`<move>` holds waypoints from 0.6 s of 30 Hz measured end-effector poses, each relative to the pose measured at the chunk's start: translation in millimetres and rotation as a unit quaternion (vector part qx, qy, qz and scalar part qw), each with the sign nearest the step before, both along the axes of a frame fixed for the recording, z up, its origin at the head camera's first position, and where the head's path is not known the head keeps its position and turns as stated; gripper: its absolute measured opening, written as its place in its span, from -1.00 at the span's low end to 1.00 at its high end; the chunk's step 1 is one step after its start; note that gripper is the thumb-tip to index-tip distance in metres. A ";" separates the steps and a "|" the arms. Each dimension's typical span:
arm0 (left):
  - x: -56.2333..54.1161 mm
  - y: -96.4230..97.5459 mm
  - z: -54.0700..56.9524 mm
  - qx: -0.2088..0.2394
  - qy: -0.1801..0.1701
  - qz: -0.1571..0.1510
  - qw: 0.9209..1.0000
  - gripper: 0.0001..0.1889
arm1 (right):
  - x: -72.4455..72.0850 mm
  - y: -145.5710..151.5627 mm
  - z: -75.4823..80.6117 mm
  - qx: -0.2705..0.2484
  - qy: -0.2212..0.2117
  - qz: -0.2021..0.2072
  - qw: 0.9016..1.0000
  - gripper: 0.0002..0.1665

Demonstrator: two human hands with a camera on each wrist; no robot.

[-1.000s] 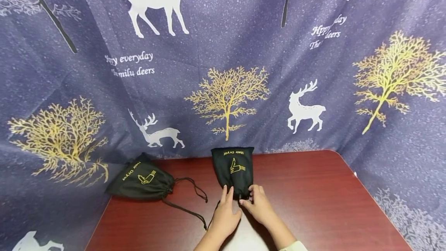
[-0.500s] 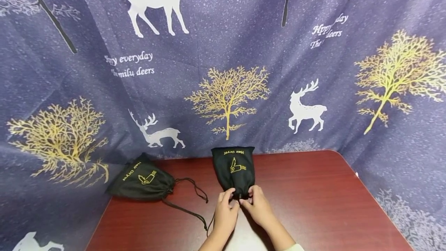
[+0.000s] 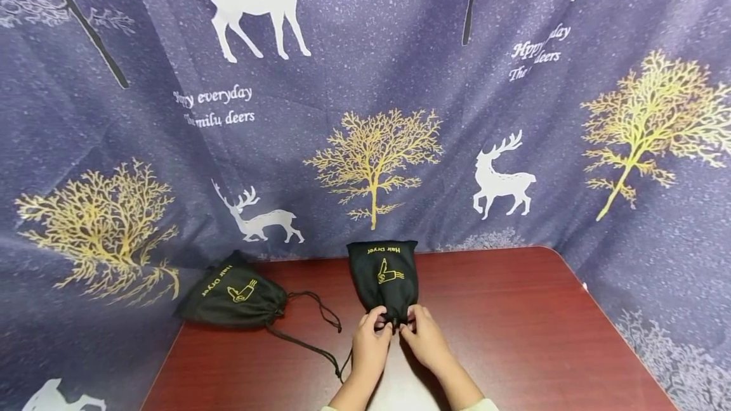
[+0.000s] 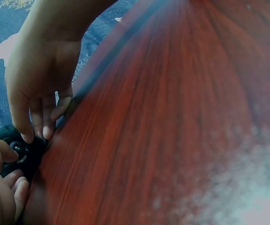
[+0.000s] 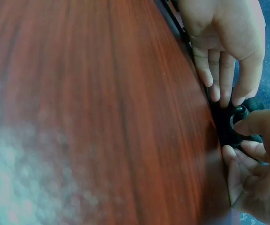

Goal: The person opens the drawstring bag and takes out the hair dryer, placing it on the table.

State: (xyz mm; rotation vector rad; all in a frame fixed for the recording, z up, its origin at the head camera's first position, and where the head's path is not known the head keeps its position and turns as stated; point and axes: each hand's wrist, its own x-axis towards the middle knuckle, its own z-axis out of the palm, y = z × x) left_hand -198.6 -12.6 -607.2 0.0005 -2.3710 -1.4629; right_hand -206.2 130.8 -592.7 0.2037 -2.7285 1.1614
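A black drawstring bag [image 3: 394, 293] printed "Hair Dryer" in yellow lies at the table's back, its gathered mouth toward me. My left hand [image 3: 370, 346] pinches the left side of that mouth, thumb and fingers curled in. On the other side my right hand [image 3: 427, 340] pinches the cloth, its thumb close to the left one. In the left wrist view, dark gathered fabric [image 4: 31, 157] shows between the hands. The right wrist view has a small dark loop [image 5: 240, 112] at the mouth, beside the right thumb. Whatever fills the bag is hidden.
A second black drawstring bag [image 3: 228, 300] with the same print lies at the table's left back corner, its cords [image 3: 305, 347] trailing toward my left wrist. Behind the red-brown wooden table [image 3: 514, 322] hangs a blue cloth [image 3: 400, 68] with deer and trees.
My left hand's fingers, stretched along the bag's left side earlier, have curled in to its mouth. The right hand has barely shifted. The second bag stays put.
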 end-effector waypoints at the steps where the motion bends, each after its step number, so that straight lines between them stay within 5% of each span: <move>1: -0.6 0.4 -0.9 -0.004 0.003 0.000 1.000 -0.67 | -0.1 -0.3 0.2 0.002 -0.002 -0.003 1.000 -0.76; 18: -6.6 -0.1 -7.3 -0.048 0.024 0.006 0.999 -0.74 | -7.0 -5.2 -7.8 0.029 -0.015 -0.067 0.997 -0.79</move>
